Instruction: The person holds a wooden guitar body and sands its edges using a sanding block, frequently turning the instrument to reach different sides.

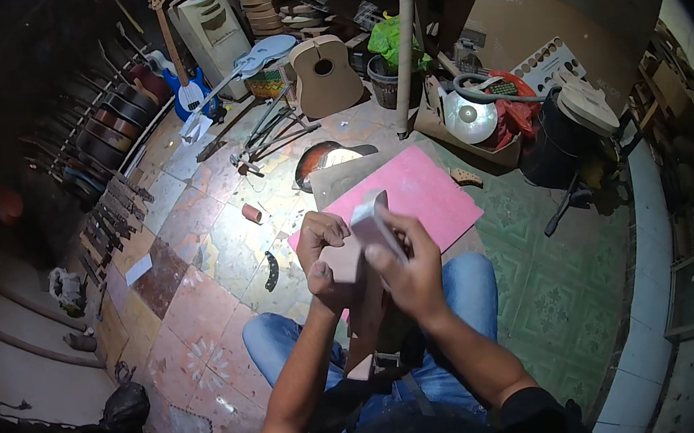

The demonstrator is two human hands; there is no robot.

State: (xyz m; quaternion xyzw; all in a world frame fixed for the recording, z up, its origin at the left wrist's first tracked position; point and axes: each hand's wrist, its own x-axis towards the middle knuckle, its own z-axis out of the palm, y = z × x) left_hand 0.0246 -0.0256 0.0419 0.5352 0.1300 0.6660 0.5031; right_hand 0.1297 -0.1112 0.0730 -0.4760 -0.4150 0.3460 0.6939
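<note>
In front of my lap, my left hand point(323, 250) is closed round the upper end of a long wooden piece point(367, 319). A flat, pale end face shows by its thumb, and the piece slopes down between my knees. My right hand point(409, 265) grips a pale grey block point(372, 222) with a rounded top, held against or very close to that end of the wood. Whether the two touch is hidden by my fingers. Below the hands, a pink sheet point(423, 193) lies on the floor.
Beyond the sheet lie a sunburst guitar body point(335, 158) and a brown roll point(251, 213). A dark curved piece point(272, 271) is left of my knee. An acoustic guitar body point(327, 75), a pole point(407, 42) and a carton point(469, 143) stand farther off. Several guitars point(103, 126) line the left.
</note>
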